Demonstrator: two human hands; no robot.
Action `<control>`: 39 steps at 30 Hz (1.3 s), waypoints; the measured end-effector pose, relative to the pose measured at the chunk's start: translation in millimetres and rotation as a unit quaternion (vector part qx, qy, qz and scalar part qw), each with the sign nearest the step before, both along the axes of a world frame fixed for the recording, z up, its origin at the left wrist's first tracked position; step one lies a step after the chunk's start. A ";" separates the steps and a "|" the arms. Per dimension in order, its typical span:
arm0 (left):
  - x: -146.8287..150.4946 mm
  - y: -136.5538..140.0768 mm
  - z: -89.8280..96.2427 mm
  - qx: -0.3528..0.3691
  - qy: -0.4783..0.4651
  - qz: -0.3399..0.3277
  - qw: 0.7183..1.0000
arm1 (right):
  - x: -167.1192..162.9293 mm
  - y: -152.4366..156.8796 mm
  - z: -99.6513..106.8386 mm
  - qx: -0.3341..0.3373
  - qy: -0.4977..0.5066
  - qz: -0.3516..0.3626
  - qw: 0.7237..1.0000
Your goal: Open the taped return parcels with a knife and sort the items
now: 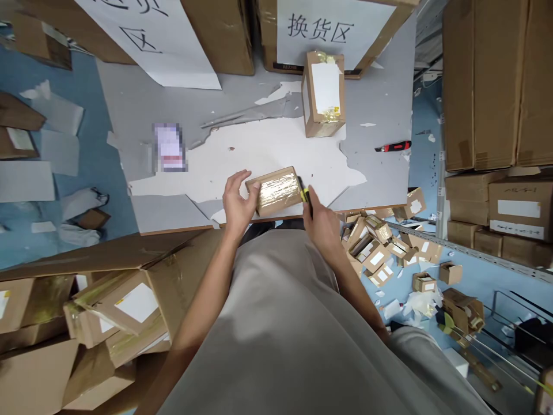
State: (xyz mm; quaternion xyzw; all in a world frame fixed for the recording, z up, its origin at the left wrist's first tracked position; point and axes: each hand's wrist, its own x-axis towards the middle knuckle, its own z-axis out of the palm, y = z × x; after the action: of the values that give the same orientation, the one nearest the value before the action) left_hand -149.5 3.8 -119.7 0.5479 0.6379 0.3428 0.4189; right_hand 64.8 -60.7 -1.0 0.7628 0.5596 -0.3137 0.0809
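Note:
A small cardboard box (276, 191) wrapped in shiny clear tape lies near the front edge of the table. My left hand (239, 202) grips its left end, with the thumb on top and the fingers at the back corner. In my right hand (320, 222) is a yellow and black utility knife (306, 195), its front end against the box's right end. The blade itself is too small to make out. Behind the box stands a taller taped carton (325, 95) with a white label.
A red and black box cutter (394, 146) lies at the table's right. A pixelated flat item (169, 147) lies at left. Large labelled boxes (270, 34) line the back. An open carton (181, 282) full of boxes stands front left; discarded boxes (375, 248) heap on the right floor.

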 end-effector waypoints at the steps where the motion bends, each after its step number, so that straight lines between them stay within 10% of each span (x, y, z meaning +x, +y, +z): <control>1: 10.0 -2.4 5.6 0.019 0.016 -0.016 1.000 | 13.0 1.6 -10.2 0.018 0.005 -0.030 0.999; 7: 64.1 -9.7 9.2 0.099 0.101 -0.201 0.969 | 50.0 -2.1 -56.4 0.093 0.108 -0.041 0.989; 13: 69.7 -17.3 -8.9 0.132 0.187 -0.233 0.945 | 45.1 -3.7 -66.8 0.109 0.151 0.024 0.982; 39: 77.2 -29.7 -12.0 0.121 0.191 -0.261 0.939 | -8.7 18.1 -7.6 -0.065 -0.073 0.058 0.993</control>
State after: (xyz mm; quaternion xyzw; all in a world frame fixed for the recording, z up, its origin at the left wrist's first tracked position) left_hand -72.2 -25.9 -131.8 0.7965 0.4946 0.1851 0.2946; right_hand 56.1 -42.6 -8.7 0.7432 0.5738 -0.2873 0.1892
